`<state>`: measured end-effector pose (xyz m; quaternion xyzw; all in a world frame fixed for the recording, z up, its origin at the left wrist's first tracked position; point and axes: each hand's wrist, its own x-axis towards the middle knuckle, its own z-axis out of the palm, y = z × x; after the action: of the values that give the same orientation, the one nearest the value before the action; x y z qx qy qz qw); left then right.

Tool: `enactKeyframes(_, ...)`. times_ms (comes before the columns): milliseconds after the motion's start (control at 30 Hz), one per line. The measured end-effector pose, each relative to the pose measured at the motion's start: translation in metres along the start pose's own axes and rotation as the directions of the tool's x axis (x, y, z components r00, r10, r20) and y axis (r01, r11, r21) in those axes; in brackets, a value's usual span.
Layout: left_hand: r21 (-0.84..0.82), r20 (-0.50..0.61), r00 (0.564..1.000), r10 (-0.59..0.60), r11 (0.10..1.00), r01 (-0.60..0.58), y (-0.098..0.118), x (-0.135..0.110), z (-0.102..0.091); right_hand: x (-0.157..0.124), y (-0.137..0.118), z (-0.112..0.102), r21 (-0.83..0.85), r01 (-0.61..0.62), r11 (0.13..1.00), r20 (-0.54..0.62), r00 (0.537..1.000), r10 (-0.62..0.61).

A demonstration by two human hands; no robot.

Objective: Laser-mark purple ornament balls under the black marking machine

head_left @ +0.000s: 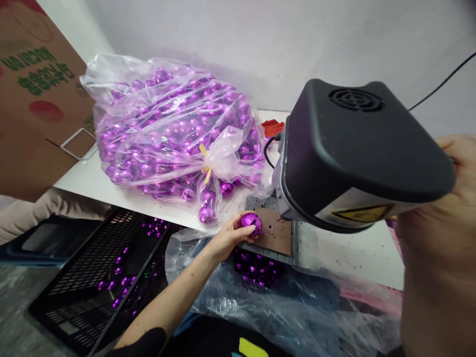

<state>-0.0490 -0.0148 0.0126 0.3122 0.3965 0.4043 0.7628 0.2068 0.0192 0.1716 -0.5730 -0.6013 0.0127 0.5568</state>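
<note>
A shiny purple faceted ball (252, 223) is pinched in the fingers of my left hand (238, 232), just over the left part of a brown board (277, 238). The board has a small hole and lies on a grey plate (293, 248). Close to the camera on the right is a black boxy device (364, 144) with a round vent on top and a yellow warning triangle on its side. My right hand (442, 218) is at the device's right end and appears to grip it; its fingers are mostly hidden behind the casing.
A tied clear plastic bag (178, 124) full of purple balls fills the left of the white table (345, 253). A cardboard box (40, 109) stands at far left. Below is a black crate (82, 297) with purple balls. Plastic sheeting (230, 297) hangs along the front edge.
</note>
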Motion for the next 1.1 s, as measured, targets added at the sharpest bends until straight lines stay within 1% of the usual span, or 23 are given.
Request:
enactKeyframes(67,-0.031,0.018,1.0,0.007,1.0,-0.007,0.0,0.0,-0.001,0.001,-0.002,0.001,0.059,-0.027,0.998,-0.01,1.0,0.027)
enactKeyframes(133,-0.043,0.036,0.999,0.017,0.999,-0.015,-0.001,0.001,-0.002,0.002,-0.004,0.002,0.083,-0.037,0.996,-0.016,0.999,0.038)
enactKeyframes(267,-0.001,0.042,0.999,0.019,1.0,-0.019,-0.001,0.002,-0.005,0.003,-0.006,0.003,0.107,-0.046,0.993,-0.015,0.999,0.048)
enactKeyframes(367,0.085,0.017,0.999,0.046,0.995,-0.048,0.0,0.005,-0.004,0.003,-0.006,0.003,0.111,-0.056,0.992,0.0,0.998,0.057)
enactKeyframes(467,0.232,-0.003,0.991,0.134,0.964,-0.13,-0.001,0.008,0.001,0.003,-0.006,0.002,0.125,-0.052,0.991,0.009,0.999,0.051)
enactKeyframes(567,0.432,0.047,0.976,0.214,0.876,-0.213,-0.003,0.012,0.007,0.004,-0.008,0.002,0.138,-0.044,0.99,0.002,0.999,0.044)
enactKeyframes(667,0.624,0.127,0.943,0.308,0.714,-0.318,-0.007,0.017,0.009,0.004,-0.009,0.002,0.126,-0.034,0.991,0.001,0.999,0.035)
enactKeyframes(700,0.662,0.151,0.927,0.343,0.662,-0.352,-0.009,0.019,0.009,0.004,-0.009,0.003,0.116,-0.033,0.993,-0.001,0.999,0.033)
enactKeyframes(767,0.705,0.186,0.9,0.395,0.585,-0.402,-0.013,0.024,0.009,0.004,-0.009,0.003,0.094,-0.027,0.995,-0.005,1.0,0.028)
enactKeyframes(867,0.737,0.209,0.877,0.434,0.519,-0.432,-0.019,0.032,0.011,0.003,-0.01,0.002,0.081,-0.005,0.997,-0.008,1.0,0.006)
enactKeyframes(967,0.768,0.235,0.867,0.439,0.464,-0.443,-0.021,0.038,0.015,0.005,-0.013,0.0,0.057,-0.005,0.998,-0.006,1.0,0.005)
enactKeyframes(1033,0.778,0.251,0.869,0.427,0.445,-0.444,-0.021,0.041,0.018,0.006,-0.014,-0.001,0.039,-0.019,0.999,0.007,1.0,0.019)
enactKeyframes(1100,0.772,0.251,0.871,0.422,0.456,-0.444,-0.022,0.043,0.021,0.006,-0.015,-0.002,0.028,-0.028,0.999,0.015,1.0,0.028)
